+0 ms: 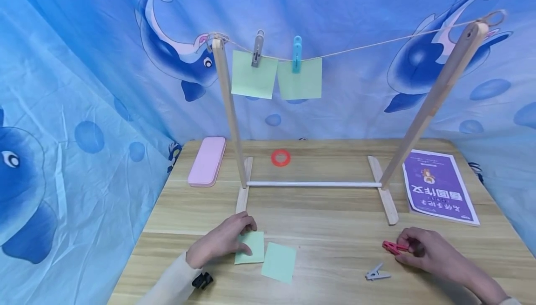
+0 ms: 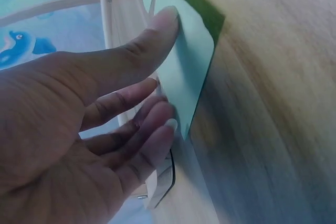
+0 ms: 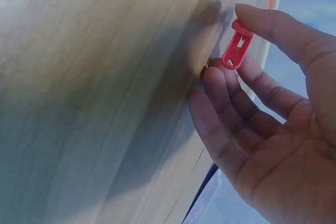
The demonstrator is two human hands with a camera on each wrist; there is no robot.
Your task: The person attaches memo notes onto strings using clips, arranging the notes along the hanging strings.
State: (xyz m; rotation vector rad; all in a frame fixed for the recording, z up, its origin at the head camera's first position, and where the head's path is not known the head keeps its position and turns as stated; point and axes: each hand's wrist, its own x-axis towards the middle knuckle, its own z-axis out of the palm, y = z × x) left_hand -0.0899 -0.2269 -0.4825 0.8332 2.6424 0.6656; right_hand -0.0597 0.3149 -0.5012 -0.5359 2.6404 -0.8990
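Observation:
My left hand (image 1: 226, 240) reaches over a pad of light green sticky notes (image 1: 255, 254), with the thumb on its top sheet and the other fingers bent near the far edge. In the left wrist view a gap shows between thumb and fingertips. A loose green note (image 1: 279, 262) lies just right of the pad. At the right, my right hand (image 1: 431, 251) pinches a red clothespin (image 1: 392, 248) between thumb and index finger, low over the table. A grey clothespin (image 1: 377, 273) lies nearby, left of that hand.
A wooden stand (image 1: 427, 109) holds a string (image 1: 368, 45); grey (image 1: 257, 49) and blue (image 1: 297, 54) clothespins hang two green notes (image 1: 253, 79) from it. Behind are a pink case (image 1: 207, 161), a red ring (image 1: 273, 158) and a purple book (image 1: 444, 202).

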